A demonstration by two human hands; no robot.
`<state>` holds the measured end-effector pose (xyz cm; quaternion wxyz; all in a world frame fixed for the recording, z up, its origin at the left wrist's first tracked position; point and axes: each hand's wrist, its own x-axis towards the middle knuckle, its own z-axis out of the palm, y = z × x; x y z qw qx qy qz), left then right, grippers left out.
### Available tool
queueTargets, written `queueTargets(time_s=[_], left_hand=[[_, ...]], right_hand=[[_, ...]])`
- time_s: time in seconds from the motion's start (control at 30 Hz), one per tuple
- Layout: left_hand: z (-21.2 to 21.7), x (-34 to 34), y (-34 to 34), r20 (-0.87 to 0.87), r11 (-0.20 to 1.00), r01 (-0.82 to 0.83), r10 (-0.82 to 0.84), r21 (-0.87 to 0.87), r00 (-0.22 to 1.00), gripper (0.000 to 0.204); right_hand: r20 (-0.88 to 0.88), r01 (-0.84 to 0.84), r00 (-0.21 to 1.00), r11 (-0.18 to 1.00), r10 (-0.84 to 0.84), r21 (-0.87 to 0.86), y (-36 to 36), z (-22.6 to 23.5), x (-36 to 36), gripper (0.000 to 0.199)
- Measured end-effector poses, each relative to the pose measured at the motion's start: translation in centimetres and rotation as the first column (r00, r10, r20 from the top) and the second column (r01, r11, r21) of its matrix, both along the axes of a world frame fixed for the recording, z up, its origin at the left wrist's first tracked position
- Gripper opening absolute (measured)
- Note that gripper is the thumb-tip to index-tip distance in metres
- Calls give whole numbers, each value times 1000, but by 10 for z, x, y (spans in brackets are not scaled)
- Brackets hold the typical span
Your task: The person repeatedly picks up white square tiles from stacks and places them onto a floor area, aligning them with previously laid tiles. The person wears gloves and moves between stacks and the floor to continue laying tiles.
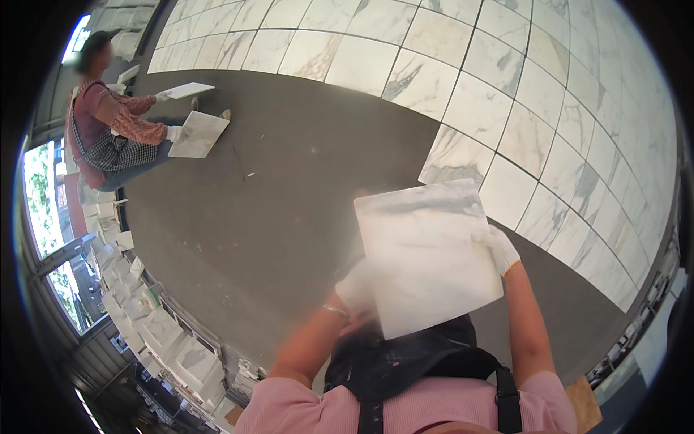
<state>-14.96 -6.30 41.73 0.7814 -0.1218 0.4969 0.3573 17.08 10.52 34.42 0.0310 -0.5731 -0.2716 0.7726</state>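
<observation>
A square white marble tile with a grey band along its far edge is raised in front of my lap, slightly tilted. My right hand, in a white glove with a yellow cuff edge, grips its right side, thumb on the upper face. At the tile's left edge is my gloved left hand, smeared by motion; its fingers cannot be made out. Beyond the tile, rows of similar marble tiles lie on the grey floor, dark gaps between them.
At the far left a seated person in a checked apron holds two marble tiles, a flat one and a tilted one. Stacked stone slabs line the left side under windows. Small pale scraps dot the floor.
</observation>
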Motion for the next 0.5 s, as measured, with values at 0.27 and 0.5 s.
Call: queueTargets(time_s=[0.27,0.5], left_hand=[[54,-44,40,-265,925,-321,263,-203,928,38],[-46,-202,21,-774,928,370,-207,37,598,34]], right_hand=[[518,-292,856,832,6,472,-17,-42,-93,64],[-245,273,920,948,-306,-162,-132,-19,-262,55]])
